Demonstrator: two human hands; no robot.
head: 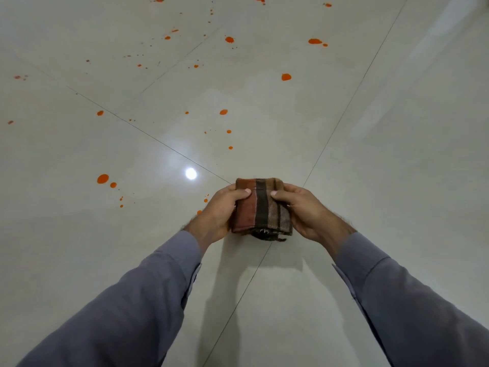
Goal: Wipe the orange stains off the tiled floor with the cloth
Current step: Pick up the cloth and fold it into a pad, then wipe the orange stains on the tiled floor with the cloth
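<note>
Head view, looking down at glossy pale grey-white tiled floor [397, 181]; thin dark grout lines cross it diagonally, two of them meeting just behind the cloth.

Folded striped cloth [262, 207], woven, bands of rust red, dark brown and tan, frayed dark edge at its near end; held up in front of the body between both hands, above the floor and casting a shadow on the tile below and nearer the camera; whether any part touches the floor, cannot tell.

Left hand [219, 213] grips the cloth's left edge; thumb lies across the top face, fingers curled underneath and out of sight. Right hand [304, 210] grips the right edge the same way; thumb on top pointing inward, fingers wrapped under. The two thumb tips are near each other, apart, with the dark brown stripe between them.

Both forearms in long grey-blue shirt sleeves [148, 295], cuffs at the wrists.

Orange stains [102, 178], scattered drops and splashes of differing size, spread over the tiles mostly ahead and to the left of the cloth; larger blobs at mid-left, centre and far right-centre; a few small drops just beside the left hand; fine specks further away.

Bright round reflection of a light [191, 173] on the tile, left of and beyond the cloth.
</note>
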